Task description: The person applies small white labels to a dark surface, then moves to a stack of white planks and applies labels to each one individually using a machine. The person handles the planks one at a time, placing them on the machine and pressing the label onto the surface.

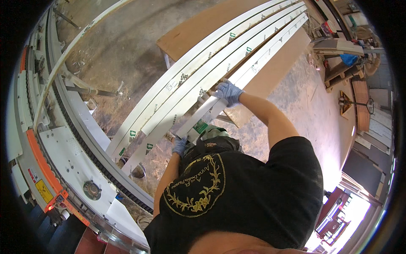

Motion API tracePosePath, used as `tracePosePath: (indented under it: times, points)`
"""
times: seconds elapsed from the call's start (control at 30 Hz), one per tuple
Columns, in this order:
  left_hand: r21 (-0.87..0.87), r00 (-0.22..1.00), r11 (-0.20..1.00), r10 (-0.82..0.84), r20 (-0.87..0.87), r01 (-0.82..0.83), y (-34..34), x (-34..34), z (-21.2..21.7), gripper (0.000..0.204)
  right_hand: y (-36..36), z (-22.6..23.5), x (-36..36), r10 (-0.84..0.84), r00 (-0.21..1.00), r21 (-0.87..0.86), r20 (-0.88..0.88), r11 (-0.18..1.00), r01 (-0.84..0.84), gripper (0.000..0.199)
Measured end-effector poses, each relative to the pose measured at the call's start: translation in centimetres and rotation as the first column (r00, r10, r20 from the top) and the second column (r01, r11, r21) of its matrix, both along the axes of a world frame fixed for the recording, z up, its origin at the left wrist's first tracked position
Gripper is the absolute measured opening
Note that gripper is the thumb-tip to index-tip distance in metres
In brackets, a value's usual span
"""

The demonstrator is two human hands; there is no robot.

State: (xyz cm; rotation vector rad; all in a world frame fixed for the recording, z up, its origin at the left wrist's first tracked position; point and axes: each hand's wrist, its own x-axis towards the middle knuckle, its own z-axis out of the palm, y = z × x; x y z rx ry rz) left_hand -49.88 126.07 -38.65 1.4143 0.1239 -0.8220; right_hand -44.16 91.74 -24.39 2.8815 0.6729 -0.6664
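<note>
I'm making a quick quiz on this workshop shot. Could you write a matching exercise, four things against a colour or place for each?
Things:
1. gloves
2. shirt
3. white strips
4. machine

Colour or place:
A. black, with a gold wreath design
B. along the left edge, white with orange trim
C. blue, on both hands
D. long, lying side by side across a board

Pairs: 1-C, 2-A, 3-D, 4-B

both gloved hands, left hand (180,146) and right hand (228,92), gripping, arms outstretched.
</note>
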Motion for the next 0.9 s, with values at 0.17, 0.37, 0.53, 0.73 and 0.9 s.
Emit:
tracePosePath:
  times: [0.17,0.37,0.53,0.73,0.9]
  points:
    - [-0.019,0.95,0.95,0.311,0.019,-0.31,10.4,3.8,5.2,0.029,10.0,6.3,3.2,-0.041,0.998,-0.04,0.043,0.998,0.043,0.092]
    - [-0.206,0.655,0.642,0.756,0.006,-0.739,27.0,12.4,10.5,0.034,24.7,8.3,4.2,-0.169,0.984,0.267,-0.061,0.947,0.18,0.09]
    - [-0.112,0.737,0.743,0.669,0.099,-0.66,47.5,20.7,22.7,0.033,44.3,10.7,2.1,-0.111,0.99,0.565,0.085,0.824,0.044,0.088]
    - [-0.298,0.342,0.336,0.939,0.034,-0.894,63.1,14.4,19.3,0.037,50.9,11.4,-3.5,0.086,0.996,0.796,0.029,0.601,-0.075,0.08]
    - [-0.111,0.299,0.297,0.954,-0.001,-0.948,53.8,7.8,22.4,0.05,45.5,8.1,-11.1,-0.25,0.861,0.641,-0.442,0.584,0.499,0.046]
